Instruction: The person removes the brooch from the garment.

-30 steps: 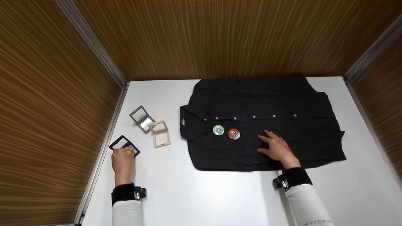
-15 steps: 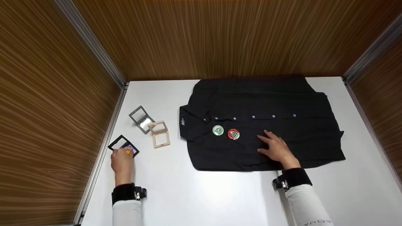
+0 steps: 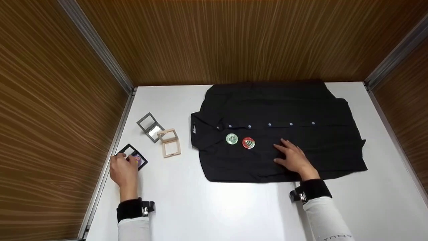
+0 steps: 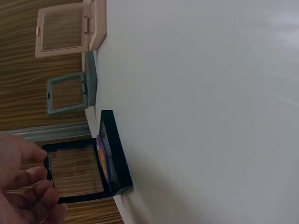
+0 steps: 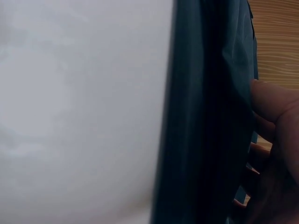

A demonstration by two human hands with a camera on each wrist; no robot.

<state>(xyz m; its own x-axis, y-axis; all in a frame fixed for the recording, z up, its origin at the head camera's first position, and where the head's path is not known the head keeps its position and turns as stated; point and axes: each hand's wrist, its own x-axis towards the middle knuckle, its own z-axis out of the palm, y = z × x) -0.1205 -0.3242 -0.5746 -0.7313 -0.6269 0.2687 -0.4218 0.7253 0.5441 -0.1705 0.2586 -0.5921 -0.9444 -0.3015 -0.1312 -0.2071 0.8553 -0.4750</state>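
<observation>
At the left of the table, a black hinged case (image 3: 142, 160) with a clear window stands open. A purple and yellow round badge (image 4: 103, 158) sits in its base. My left hand (image 3: 123, 171) is at the raised lid (image 4: 77, 172), thumb and bent fingers right at its free edge, thumb apart from the fingers. A black buttoned shirt (image 3: 321, 144) lies flat, collar to the left. On its front are a green badge (image 3: 231, 139) and a red badge with a tree (image 3: 248, 143). My right hand (image 3: 294, 159) rests on the shirt with spread fingers.
A grey hinged case (image 3: 150, 127) and a pinkish-beige one (image 3: 171, 147) stand open between the black case and the shirt, overlapping in the head view. Wood-grain panels (image 3: 214, 43) edge the white table (image 3: 214, 211) at the back and sides.
My left hand has come off the badge and shifted left to the black case's lid, showing more of the badge. The right hand and shirt stay put.
</observation>
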